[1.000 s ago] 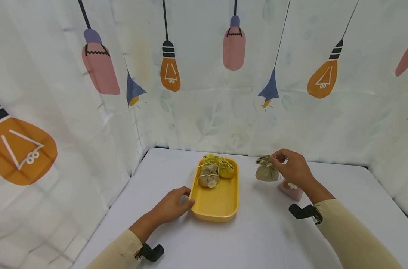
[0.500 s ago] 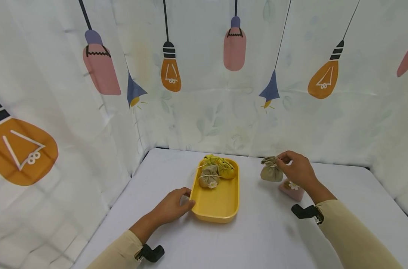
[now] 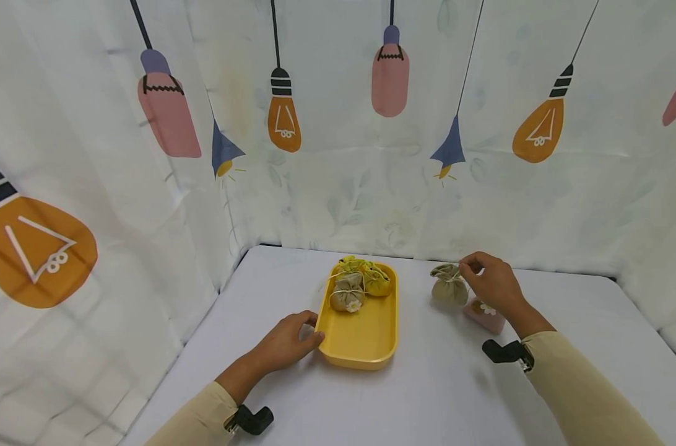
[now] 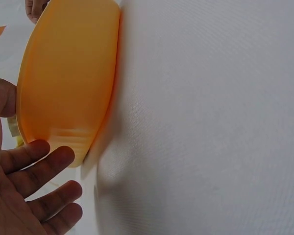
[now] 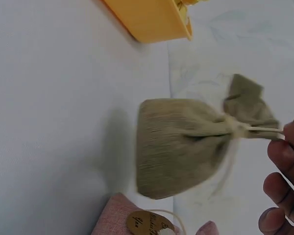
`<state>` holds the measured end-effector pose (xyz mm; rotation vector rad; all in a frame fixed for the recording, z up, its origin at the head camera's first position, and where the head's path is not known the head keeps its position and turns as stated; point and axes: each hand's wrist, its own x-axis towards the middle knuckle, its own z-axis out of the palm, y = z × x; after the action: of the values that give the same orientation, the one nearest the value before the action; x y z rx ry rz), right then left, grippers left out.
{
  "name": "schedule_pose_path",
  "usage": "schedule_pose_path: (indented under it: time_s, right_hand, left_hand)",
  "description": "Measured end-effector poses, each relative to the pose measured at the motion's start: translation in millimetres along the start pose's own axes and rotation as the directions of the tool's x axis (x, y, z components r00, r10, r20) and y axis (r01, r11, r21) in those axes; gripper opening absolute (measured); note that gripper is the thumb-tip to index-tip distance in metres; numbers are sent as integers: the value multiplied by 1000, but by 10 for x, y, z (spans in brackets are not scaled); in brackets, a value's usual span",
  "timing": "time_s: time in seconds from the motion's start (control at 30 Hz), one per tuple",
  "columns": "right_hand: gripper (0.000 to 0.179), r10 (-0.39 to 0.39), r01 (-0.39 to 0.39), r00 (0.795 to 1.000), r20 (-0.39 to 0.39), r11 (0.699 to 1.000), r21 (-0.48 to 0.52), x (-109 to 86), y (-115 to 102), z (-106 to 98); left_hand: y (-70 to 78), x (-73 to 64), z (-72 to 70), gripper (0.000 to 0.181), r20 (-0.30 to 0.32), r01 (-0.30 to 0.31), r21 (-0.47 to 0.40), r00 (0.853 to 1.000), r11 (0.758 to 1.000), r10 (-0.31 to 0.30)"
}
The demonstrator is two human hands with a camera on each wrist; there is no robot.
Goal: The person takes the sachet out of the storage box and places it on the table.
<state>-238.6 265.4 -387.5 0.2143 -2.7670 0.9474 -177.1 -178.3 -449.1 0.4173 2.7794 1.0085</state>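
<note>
A greenish-beige drawstring pouch (image 5: 179, 144) hangs in the air, apart from the table. My right hand (image 3: 493, 282) pinches it by its drawstring end at the gathered neck; it is slightly blurred in the right wrist view. Just below that hand lies a pink pouch (image 3: 484, 314) with a white flower and a round brown tag. My left hand (image 3: 288, 339) holds the left rim of a yellow tray (image 3: 360, 356), thumb at the rim and fingers by the outer wall. Inside the tray's far end sit a beige pouch (image 3: 346, 292) with a white flower and yellow pouches (image 3: 376, 282).
The white table (image 3: 427, 396) reaches back to a white curtain (image 3: 338, 192) printed with lamps. Another stretch of curtain (image 3: 121, 248) runs along the left side. Both wrists carry black camera mounts (image 3: 254, 421).
My right hand has moved a little to the right with the greenish-beige pouch, then nearly stopped. The left hand and the yellow tray have stayed in place.
</note>
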Motion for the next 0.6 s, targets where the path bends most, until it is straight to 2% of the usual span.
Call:
schedule_pose_path:
  time_s: [0.17, 0.6]
  right_hand:
    - [29, 2, -2, 1000, -18, 1000, 23, 1, 2, 15]
    - [26, -47, 46, 999, 15, 997, 66, -14, -65, 76]
  left_hand:
    - [-2, -4, -1, 37, -2, -7, -3, 1000, 1000, 7]
    - [27, -15, -19, 39, 3, -13, 6, 1000, 1000, 13]
